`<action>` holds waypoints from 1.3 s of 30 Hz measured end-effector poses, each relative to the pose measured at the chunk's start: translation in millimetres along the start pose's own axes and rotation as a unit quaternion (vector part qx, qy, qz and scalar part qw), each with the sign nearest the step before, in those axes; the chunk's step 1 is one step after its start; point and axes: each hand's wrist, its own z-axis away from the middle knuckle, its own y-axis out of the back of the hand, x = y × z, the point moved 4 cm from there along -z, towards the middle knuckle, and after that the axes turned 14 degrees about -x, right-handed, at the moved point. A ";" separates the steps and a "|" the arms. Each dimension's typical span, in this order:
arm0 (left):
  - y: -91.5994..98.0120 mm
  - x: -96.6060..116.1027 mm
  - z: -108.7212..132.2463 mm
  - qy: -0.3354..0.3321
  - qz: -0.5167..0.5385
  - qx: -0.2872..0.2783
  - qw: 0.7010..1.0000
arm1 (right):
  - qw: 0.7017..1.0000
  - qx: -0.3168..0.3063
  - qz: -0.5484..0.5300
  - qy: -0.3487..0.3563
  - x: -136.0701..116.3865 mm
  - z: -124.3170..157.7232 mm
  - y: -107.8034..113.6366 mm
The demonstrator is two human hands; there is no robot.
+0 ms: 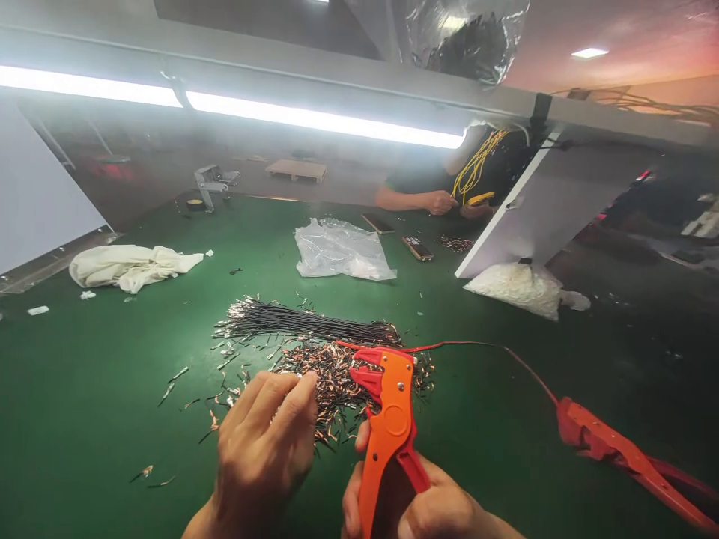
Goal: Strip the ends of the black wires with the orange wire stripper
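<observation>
My right hand is wrapped round the handles of an orange and red wire stripper, its red jaws apart and pointing up and to the left. To the left of the jaws, my left hand is closed in a pinch, thumb against forefinger; whatever lies between the fingertips is hidden. Beneath and beyond both hands spreads a heap of short wire offcuts, black with copper-coloured ends. Just behind it lies a bundle of black wires with pale metal ends at the left.
A second wire stripper lies at the right on the green table. Farther back are a clear plastic bag, phones, a white cloth and a filled bag. Across the table, another person's hands hold yellow wires.
</observation>
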 end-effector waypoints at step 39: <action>-2.4 10.8 4.3 -0.016 0.034 -0.027 0.999 | 0.994 -0.044 0.031 -0.095 30.7 19.7 22.8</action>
